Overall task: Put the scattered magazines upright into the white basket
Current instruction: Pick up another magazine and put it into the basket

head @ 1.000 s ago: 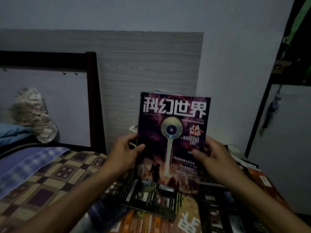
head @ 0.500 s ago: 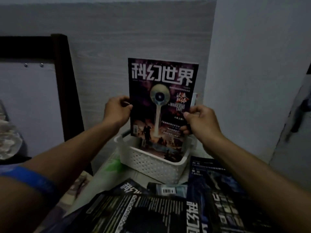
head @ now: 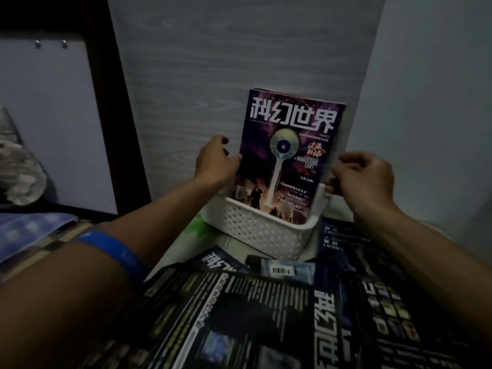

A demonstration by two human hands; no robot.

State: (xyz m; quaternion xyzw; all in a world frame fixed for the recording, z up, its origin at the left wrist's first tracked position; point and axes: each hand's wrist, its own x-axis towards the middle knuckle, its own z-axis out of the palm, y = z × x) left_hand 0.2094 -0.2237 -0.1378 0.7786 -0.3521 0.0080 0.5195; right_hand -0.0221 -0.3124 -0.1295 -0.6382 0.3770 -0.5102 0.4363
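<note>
A purple magazine (head: 288, 155) stands up in the white basket (head: 255, 227). Its bottom edge is down inside the basket and its top leans back on the grey wood-look wall panel (head: 226, 62). Another magazine peeks out just behind it at the top.

The left hand (head: 215, 162) holds the left edge of the purple magazine, with the thumb on the cover and the fingers curled behind. The right hand (head: 362, 174) is at the right end of the basket, just beside the magazine's right edge. Its fingers are curled, but it is too dim to tell if they pinch the magazine, the basket rim, or nothing. A blue wristband (head: 117, 251) sits on the left arm.

The basket has little holes in its side and stands close to the wall. In front of it lie more magazines (head: 239, 315), flat and spread about, dark ones with white letters. One shows a barcode.

To the right of the panel is a plain pale wall (head: 426, 102). To the left is a dark wooden bed post (head: 111, 115), and below it a checked blanket (head: 48, 235).
</note>
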